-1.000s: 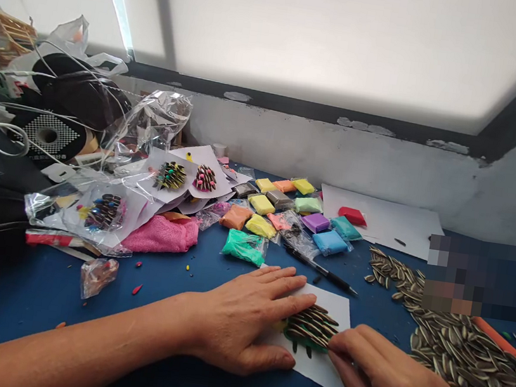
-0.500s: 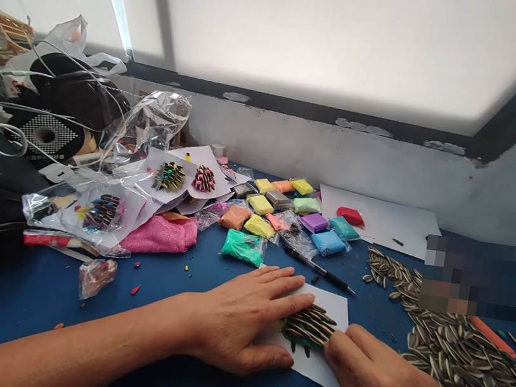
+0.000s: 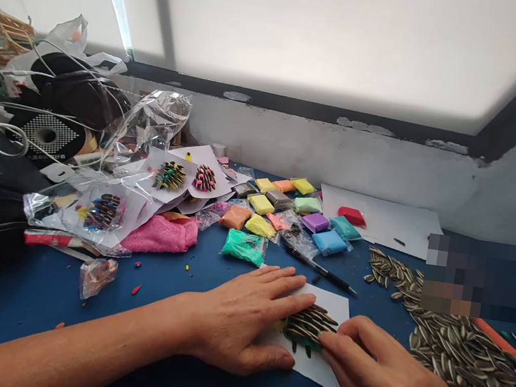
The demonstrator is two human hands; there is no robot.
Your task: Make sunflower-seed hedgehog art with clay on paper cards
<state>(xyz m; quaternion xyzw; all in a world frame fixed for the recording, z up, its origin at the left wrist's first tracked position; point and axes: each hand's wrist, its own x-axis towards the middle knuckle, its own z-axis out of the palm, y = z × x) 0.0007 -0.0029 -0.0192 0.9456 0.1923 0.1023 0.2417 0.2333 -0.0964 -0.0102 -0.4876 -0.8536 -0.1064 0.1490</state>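
Note:
My left hand point(image 3: 247, 323) lies flat with spread fingers on a small sheet of white paper point(image 3: 336, 302). Rows of striped sunflower seeds point(image 3: 313, 320) are set in a green clay shape on that sheet, partly covered by my left fingers. Two dark seeds stick out below the shape. Pinched together, the fingers of my right hand point(image 3: 388, 375) touch the shape's right edge; whatever they hold is hidden. To the right of my right hand spreads a large heap of loose sunflower seeds point(image 3: 465, 357).
Behind my hands lie a black pen point(image 3: 319, 270), a green clay pack point(image 3: 243, 246) and several other coloured packs. A pink cloth point(image 3: 161, 234) and papers with seed figures point(image 3: 171, 176) are at left. A larger white sheet point(image 3: 388, 221) lies at the back right.
My right hand has shifted slightly left and its fingertips have moved onto the lower right edge of the seed shape. The left hand stays in place.

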